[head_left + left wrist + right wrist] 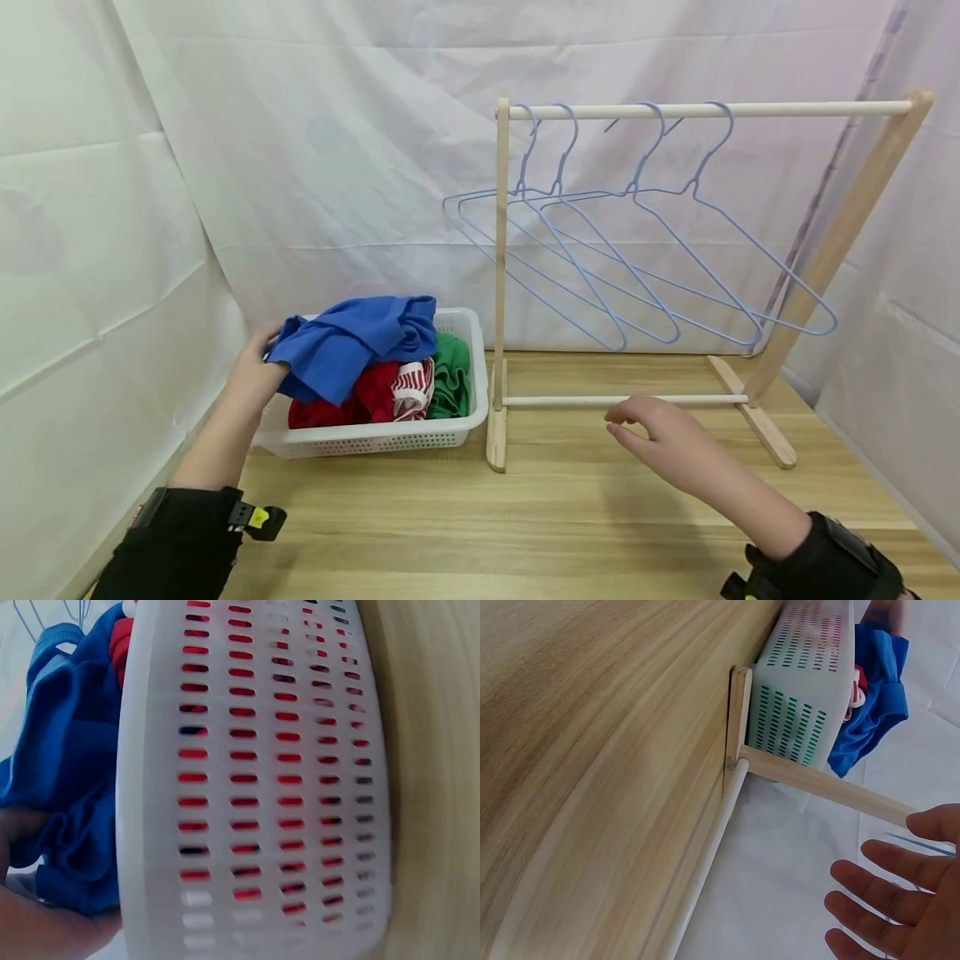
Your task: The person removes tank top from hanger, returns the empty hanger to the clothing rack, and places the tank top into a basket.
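Note:
A piece of blue cloth [360, 337] lies bunched over the left part of a white plastic basket [480, 367], and my left hand [258, 371] grips its left end. In the left wrist view, thumb and fingers close around a fold of the blue cloth [75, 765] beside the rim. Under and beside it in the basket are red cloth [375, 392], a red-and-white striped piece [412, 387] and green cloth [452, 375]. My right hand [663, 437] hovers by the rack's lower bar [555, 401]; its fingers [885, 892] are spread and hold nothing in the right wrist view.
A wooden rack stands right of the basket, its left post [502, 250] close to the basket's side. Several blue wire hangers [576, 129] hang from its top bar [795, 109]. White sheets [337, 167] surround the wooden table [480, 533].

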Tool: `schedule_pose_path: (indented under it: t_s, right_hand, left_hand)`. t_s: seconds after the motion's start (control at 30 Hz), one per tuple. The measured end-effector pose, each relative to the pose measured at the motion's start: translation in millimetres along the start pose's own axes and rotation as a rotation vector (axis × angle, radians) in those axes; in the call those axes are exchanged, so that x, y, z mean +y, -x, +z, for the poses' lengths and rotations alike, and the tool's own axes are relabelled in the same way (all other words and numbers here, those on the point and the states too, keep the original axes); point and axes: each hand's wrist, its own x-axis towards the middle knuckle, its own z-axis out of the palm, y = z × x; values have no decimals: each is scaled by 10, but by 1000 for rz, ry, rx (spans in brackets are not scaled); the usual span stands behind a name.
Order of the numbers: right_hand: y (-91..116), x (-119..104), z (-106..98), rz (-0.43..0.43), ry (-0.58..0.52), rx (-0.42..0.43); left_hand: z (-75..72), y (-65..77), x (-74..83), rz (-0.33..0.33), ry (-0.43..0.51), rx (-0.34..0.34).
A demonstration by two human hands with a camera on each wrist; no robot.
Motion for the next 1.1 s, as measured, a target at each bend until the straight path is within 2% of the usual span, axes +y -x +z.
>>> schedule_pose_path:
  t_s: [0.13, 0.3, 0.47, 0.63, 0.83, 0.97, 1.1]
  right_hand:
    - [22, 18, 11, 5, 12, 5]
    - [30, 31, 17, -1, 19, 8]
    - [21, 49, 31, 1, 22, 6]
    - [22, 58, 23, 7, 19, -16]
    - [14, 58, 23, 39, 22, -44]
    - [9, 54, 14, 59, 22, -52]
    - [-8, 48, -1, 58, 29, -53]
  left_hand:
    - [-44, 11, -72, 4, -52, -87]
    - [-86, 23, -155, 46, -111, -166]
    - [-146, 79, -200, 96, -254, -216]
    - [-193, 172, -194, 162, -381, -239]
    - [-224, 291, -130, 219, -415, -272]
    - [-233, 349, -89, 228, -453, -291]
    - [-241, 413, -37, 240, -496, -263]
